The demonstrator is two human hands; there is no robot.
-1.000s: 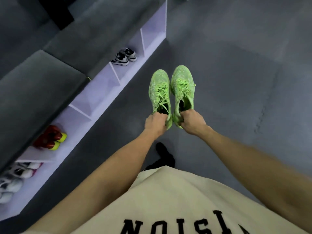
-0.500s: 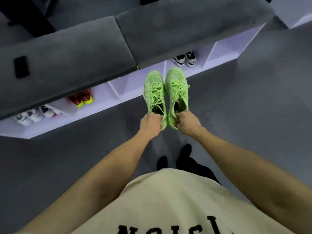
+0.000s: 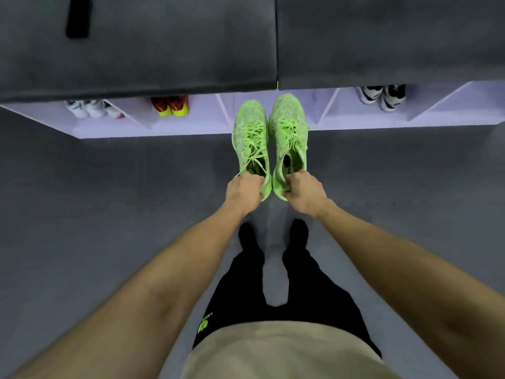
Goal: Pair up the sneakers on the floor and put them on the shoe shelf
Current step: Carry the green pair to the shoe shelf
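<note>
Left hand grips the left neon-green sneaker by its heel, right hand grips the right neon-green sneaker likewise (fingers curled tight). Toes point at the white shoe shelf.

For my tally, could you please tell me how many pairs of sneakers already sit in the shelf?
3: white pair far left, red-and-yellow pair beside it, black-and-white pair right. The bench top may hide more.

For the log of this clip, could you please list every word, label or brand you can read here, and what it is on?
Black shorts: a small green logo with lettering near the hem, too small and blurred to read.
Green sneakers, held in the hands: no readable text.
Shoe shelf and the pairs in it: no readable text or brand marks.
Nothing else bears lettering.
</note>
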